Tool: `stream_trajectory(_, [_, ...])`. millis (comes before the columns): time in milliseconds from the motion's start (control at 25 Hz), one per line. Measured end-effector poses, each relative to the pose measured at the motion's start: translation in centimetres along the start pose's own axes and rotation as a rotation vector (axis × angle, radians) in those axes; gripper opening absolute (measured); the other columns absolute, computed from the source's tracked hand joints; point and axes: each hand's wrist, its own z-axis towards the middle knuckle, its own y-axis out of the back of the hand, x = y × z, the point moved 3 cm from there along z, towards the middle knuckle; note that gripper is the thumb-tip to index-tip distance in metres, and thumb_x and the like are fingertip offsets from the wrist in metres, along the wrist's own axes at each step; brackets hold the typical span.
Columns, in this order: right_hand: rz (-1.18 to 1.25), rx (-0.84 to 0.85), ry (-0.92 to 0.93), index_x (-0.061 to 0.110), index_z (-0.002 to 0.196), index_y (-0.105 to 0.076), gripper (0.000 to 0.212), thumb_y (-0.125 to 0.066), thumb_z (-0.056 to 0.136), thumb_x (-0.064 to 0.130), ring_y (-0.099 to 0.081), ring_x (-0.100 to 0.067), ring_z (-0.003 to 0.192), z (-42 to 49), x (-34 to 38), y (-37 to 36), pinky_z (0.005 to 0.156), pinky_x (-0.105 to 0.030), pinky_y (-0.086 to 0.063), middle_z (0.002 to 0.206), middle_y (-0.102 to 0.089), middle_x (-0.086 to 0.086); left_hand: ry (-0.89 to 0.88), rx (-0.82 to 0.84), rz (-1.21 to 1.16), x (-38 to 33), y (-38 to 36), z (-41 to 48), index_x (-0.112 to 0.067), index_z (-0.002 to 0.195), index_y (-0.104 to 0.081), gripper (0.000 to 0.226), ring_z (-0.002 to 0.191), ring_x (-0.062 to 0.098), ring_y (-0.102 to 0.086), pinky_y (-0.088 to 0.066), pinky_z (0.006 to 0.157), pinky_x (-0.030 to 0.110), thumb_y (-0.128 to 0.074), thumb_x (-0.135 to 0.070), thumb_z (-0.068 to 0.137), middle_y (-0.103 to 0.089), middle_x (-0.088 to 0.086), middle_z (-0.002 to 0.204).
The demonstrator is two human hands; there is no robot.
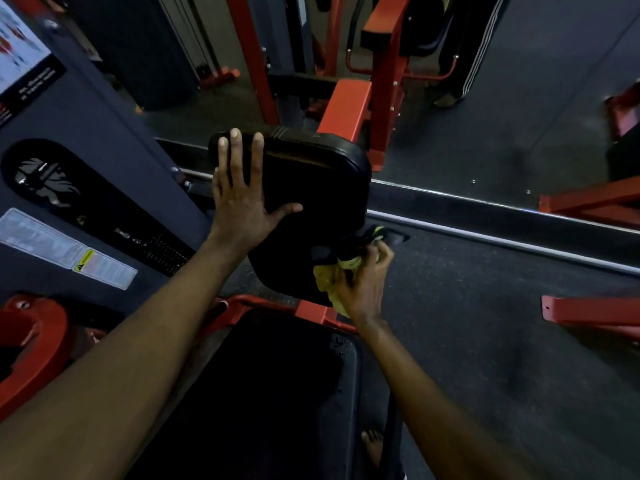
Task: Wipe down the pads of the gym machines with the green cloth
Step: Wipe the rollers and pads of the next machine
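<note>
I count two pads: my left hand lies flat, fingers spread, on the upper black pad, and the lower black pad sits beneath my wrists. My right hand curls its fingers round the one green cloth, bunched against the upper pad's edge below my left thumb. Left of my left fingers, the grey column bears one warning sticker and one poster, both too blurred to read.

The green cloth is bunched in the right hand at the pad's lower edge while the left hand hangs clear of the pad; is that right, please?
Not quite: in the head view the left hand rests flat on the black pad, fingers straight. The green cloth is indeed bunched in the right hand at the pad's lower edge.
</note>
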Motion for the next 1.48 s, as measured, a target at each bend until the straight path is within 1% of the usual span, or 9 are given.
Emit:
stream_trajectory(160, [0.093, -0.189, 0.085, 0.006, 0.114, -0.051, 0.041, -0.060, 0.075, 0.010, -0.044, -0.027, 0.122, 4.8, 3.8, 1.4, 0.099, -0.034, -0.045, 0.127, -0.039, -0.014, 0.025, 0.010, -0.028, -0.3, 0.2, -0.1, -0.011, 0.161, -0.006, 0.118, 0.154, 0.039, 0.003, -0.016, 0.119, 0.055, -0.049, -0.086, 0.080, 0.000, 0.022, 0.166])
stream_trajectory(320, [0.000, 0.048, -0.018, 0.012, 0.119, -0.045, 0.046, -0.061, 0.076, 0.014, -0.041, -0.019, 0.122, 1.4, -0.9, 0.3, 0.098, -0.038, -0.050, 0.134, -0.035, -0.015, 0.047, 0.012, -0.047, -0.5, 0.5, -0.1, -0.014, 0.161, -0.006, 0.119, 0.154, 0.038, 0.003, -0.018, 0.118, 0.056, -0.053, -0.086, 0.078, 0.001, 0.019, 0.167])
stream_trajectory(440, [-0.061, 0.169, -0.166, 0.011, 0.112, -0.045, 0.045, -0.067, 0.073, 0.000, -0.043, -0.017, 0.109, -1.4, -3.5, -0.2, 0.093, -0.049, -0.052, 0.123, -0.036, -0.009, 0.065, 0.020, -0.060, -0.5, 0.4, -0.2, -0.016, 0.161, -0.004, 0.119, 0.154, 0.036, 0.005, -0.019, 0.117, 0.057, -0.053, -0.086, 0.078, 0.003, 0.017, 0.167])
stream_trajectory(680, [0.070, -0.089, -0.090, 0.009, 0.105, -0.048, 0.043, -0.063, 0.068, -0.007, -0.040, -0.012, 0.107, 2.4, 1.4, 0.4, 0.088, -0.016, -0.042, 0.116, -0.039, -0.010, 0.067, 0.000, -0.105, -0.6, 0.4, -0.2, -0.015, 0.161, -0.008, 0.118, 0.154, 0.035, 0.003, -0.019, 0.118, 0.056, -0.053, -0.086, 0.078, 0.000, 0.017, 0.167])
stream_trajectory(880, [-0.042, 0.136, -0.173, 0.005, 0.121, -0.043, 0.050, -0.058, 0.078, 0.024, -0.045, -0.022, 0.113, -2.2, -5.2, -1.6, 0.092, -0.046, -0.051, 0.130, -0.034, -0.012, 0.064, -0.050, -0.212, -0.9, -0.4, -0.4, -0.010, 0.160, -0.008, 0.118, 0.155, 0.035, 0.003, -0.013, 0.122, 0.048, -0.058, -0.080, 0.081, 0.001, 0.019, 0.167])
stream_trajectory(1000, [-0.091, 0.219, -0.192, 0.011, 0.124, -0.039, 0.049, -0.054, 0.081, 0.029, -0.044, -0.018, 0.109, -5.0, -8.2, -2.7, 0.092, -0.040, -0.050, 0.131, -0.033, -0.011, 0.210, -0.112, -0.374, -0.6, -3.4, -3.0, -0.006, 0.160, -0.006, 0.112, 0.155, 0.034, -0.004, -0.018, 0.123, 0.049, -0.061, -0.071, 0.087, 0.003, 0.021, 0.166])
stream_trajectory(1120, [-0.120, 0.220, -0.110, 0.014, 0.120, -0.039, 0.044, -0.065, 0.085, 0.014, -0.044, -0.016, 0.103, -5.9, -9.7, -3.1, 0.084, -0.027, -0.045, 0.129, -0.030, -0.004, 0.364, -0.156, -0.512, 0.0, -8.1, -7.3, -0.013, 0.160, -0.008, 0.100, 0.154, 0.032, -0.010, -0.022, 0.123, 0.042, -0.063, -0.060, 0.092, -0.001, 0.018, 0.167])
stream_trajectory(1320, [-0.224, 0.383, -0.052, 0.020, 0.118, -0.038, 0.048, -0.068, 0.084, 0.005, -0.052, -0.029, 0.102, -7.5, -11.2, -2.9, 0.083, -0.048, -0.056, 0.124, -0.025, 0.008, 0.413, -0.190, -0.575, -0.2, -12.7, -11.3, -0.015, 0.161, -0.015, 0.079, 0.153, 0.011, -0.005, -0.010, 0.123, 0.025, -0.058, -0.044, 0.101, -0.006, 0.010, 0.168])
stream_trajectory(1480, [-0.303, 0.574, 0.083, 0.025, 0.128, -0.048, 0.051, -0.070, 0.085, 0.011, -0.047, -0.028, 0.116, -8.9, -8.9, -2.7, 0.090, -0.043, -0.053, 0.125, -0.030, 0.005, 0.424, -0.075, -0.533, 0.8, -15.3, -17.0, -0.023, 0.160, -0.018, 0.061, 0.152, 0.004, -0.001, -0.012, 0.122, 0.029, -0.045, -0.037, 0.107, -0.008, 0.006, 0.168])
